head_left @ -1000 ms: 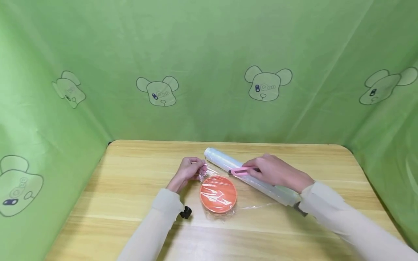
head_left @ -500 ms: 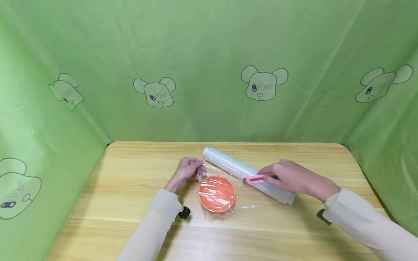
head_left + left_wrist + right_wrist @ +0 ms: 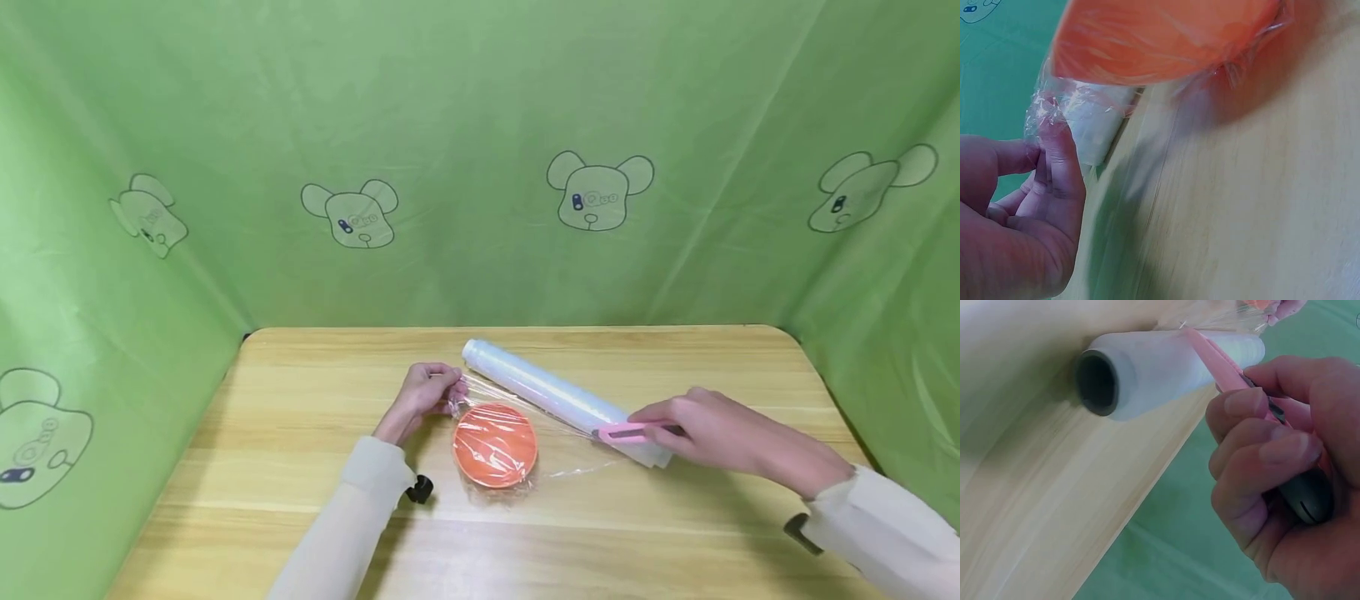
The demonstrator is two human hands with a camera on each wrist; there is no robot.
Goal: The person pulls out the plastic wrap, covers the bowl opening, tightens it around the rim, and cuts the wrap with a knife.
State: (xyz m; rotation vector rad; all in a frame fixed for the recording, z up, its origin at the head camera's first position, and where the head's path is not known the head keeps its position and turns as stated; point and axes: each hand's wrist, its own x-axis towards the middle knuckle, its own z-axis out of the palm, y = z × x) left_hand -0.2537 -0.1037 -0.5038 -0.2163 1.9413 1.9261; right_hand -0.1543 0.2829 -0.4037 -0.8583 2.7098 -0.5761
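An orange bowl (image 3: 495, 447) stands on the table with clear plastic wrap stretched over its top. My left hand (image 3: 422, 398) pinches a bunched edge of the plastic wrap (image 3: 1046, 115) between thumb and forefinger, just beyond the bowl's left side. In my right hand (image 3: 712, 433) is a pink utility knife (image 3: 624, 432), gripped with curled fingers. Its tip lies against the film near the right end of the plastic wrap roll (image 3: 543, 387). From the right wrist view, the roll's hollow dark core (image 3: 1097, 382) faces the camera, and the knife (image 3: 1219, 365) slants over the roll.
The wooden table (image 3: 300, 367) has rounded back corners. A green cloth (image 3: 465, 167) printed with bear heads hangs behind it and at both sides. Black devices hang at both wrists, the left one (image 3: 421, 489) close to the bowl.
My right hand has drawn the utility knife rightward and toward me along the roll, from near its middle to near its right end. My left hand keeps its pinch.
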